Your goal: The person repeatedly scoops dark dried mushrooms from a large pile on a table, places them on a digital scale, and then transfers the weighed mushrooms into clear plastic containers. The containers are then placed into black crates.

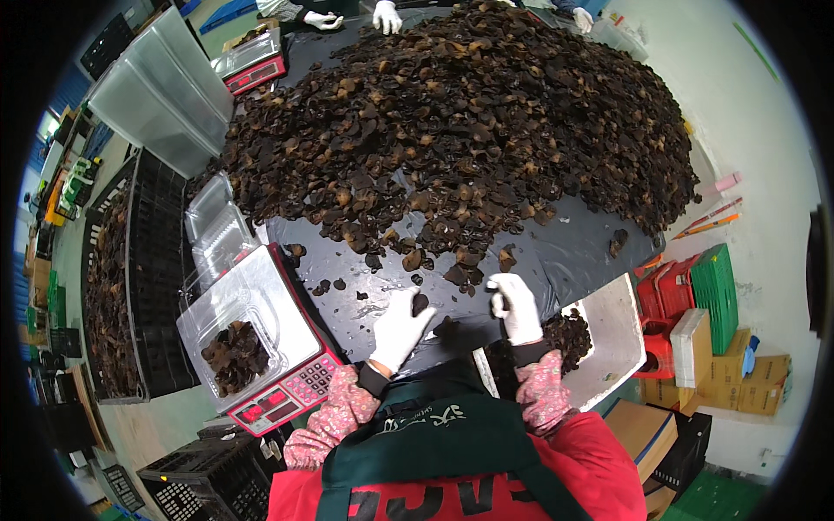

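A huge heap of dark brown dried mushroom pieces (469,122) covers a table under black plastic sheeting (565,256). My left hand (398,328), in a white glove, holds a dark piece (420,304) between thumb and fingers just above the sheet. Beside it, my right hand (514,306), also gloved white, is curled at the near edge of the heap, and whether it holds a piece I cannot tell. A clear plastic box (233,334) partly filled with pieces rests on a red and silver scale (291,391) left of my left hand.
Empty clear boxes (217,230) are stacked behind the scale. A white tray (612,334) with pieces sits at my right. Black crates (130,286) stand at left, red and green crates (695,295) and cardboard boxes at right. Other people's gloved hands (385,16) work at the far edge.
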`<control>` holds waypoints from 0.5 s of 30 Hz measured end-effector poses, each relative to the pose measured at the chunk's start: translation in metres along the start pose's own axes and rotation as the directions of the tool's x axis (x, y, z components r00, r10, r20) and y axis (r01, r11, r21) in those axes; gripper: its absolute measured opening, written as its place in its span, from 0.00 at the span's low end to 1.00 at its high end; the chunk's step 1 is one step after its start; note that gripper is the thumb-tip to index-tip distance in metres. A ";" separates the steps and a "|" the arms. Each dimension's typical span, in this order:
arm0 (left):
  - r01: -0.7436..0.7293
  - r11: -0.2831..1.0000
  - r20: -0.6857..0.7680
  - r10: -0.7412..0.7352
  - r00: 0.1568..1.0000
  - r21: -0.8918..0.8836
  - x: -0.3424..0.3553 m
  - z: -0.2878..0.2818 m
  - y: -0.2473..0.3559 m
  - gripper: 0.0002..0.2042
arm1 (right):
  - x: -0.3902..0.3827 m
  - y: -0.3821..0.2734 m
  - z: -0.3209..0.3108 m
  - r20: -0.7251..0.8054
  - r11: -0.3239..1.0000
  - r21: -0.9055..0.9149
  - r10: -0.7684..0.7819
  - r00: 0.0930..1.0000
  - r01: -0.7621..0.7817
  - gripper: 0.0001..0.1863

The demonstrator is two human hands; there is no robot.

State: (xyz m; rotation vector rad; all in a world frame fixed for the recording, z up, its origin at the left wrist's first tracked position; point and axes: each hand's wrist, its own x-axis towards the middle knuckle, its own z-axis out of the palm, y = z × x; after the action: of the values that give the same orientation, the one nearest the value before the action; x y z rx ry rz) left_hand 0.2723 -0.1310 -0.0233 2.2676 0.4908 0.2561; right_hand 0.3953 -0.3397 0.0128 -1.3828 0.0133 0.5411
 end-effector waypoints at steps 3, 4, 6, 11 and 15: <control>-0.144 0.961 0.096 0.125 0.988 0.237 0.000 0.015 0.003 0.14 | 0.032 0.043 0.017 0.105 0.436 -0.768 -0.638 0.763 0.470 0.25; -0.124 0.966 0.080 0.109 0.991 0.229 0.001 0.016 0.001 0.13 | 0.035 0.037 0.033 0.107 0.428 -0.809 -0.568 0.816 0.403 0.27; -0.145 0.973 -0.038 0.154 0.987 0.182 0.004 0.011 0.003 0.09 | 0.042 0.032 0.050 0.108 0.405 -0.867 -0.418 0.902 0.292 0.28; 0.364 0.432 0.237 -0.320 0.917 -0.825 0.016 -0.018 0.004 0.08 | 0.064 0.045 0.021 -0.089 0.785 -0.529 -0.429 0.899 0.322 0.19; 0.015 0.863 0.058 0.017 0.998 -0.505 0.005 -0.018 0.007 0.18 | 0.065 0.038 -0.026 -0.002 0.925 0.376 -0.059 0.998 0.055 0.19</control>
State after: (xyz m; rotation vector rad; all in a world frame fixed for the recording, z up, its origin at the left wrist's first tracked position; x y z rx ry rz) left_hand 0.2724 -0.1214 -0.0053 1.7542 0.3396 0.2782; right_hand 0.4461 -0.3377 -0.0485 -1.0020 0.0661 0.4681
